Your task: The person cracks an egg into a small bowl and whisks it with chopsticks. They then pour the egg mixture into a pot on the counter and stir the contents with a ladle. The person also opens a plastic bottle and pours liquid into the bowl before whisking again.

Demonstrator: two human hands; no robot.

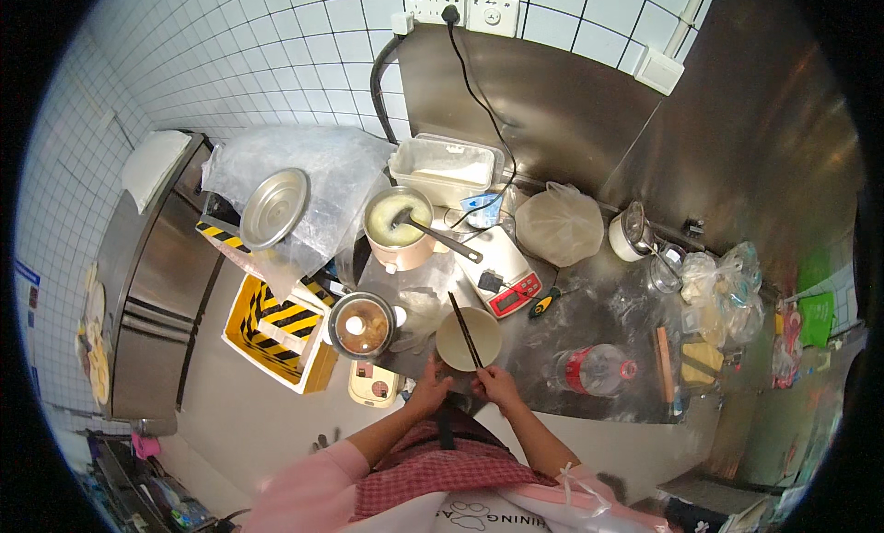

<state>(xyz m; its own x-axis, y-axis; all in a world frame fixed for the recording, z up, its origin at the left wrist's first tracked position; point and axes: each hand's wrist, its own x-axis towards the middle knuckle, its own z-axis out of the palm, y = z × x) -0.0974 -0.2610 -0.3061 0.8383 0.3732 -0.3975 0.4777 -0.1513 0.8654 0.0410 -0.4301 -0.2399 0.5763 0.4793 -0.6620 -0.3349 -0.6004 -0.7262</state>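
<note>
A pale round bowl [456, 339] sits at the near edge of the dark worktop, in front of my body. Against its near left side is my left hand [429, 389], its fingers along the outer wall. My right hand [497, 386] grips a pair of dark chopsticks [464, 326], which slant across the bowl with their tips past the far rim. Behind the bowl lies a white and red kitchen scale [487, 256]. To the left stands a small pot with a glass lid [362, 326], brownish food visible through it.
An electric pot [399, 246] holds pale yellow liquid and a dark-handled ladle [442, 237]. A black cord [476, 101] hangs from the wall socket. Rightward lie a screwdriver [545, 302], a clear plastic bottle [601, 370] and a wooden strip [664, 364]. A yellow-black box [276, 332] stands left.
</note>
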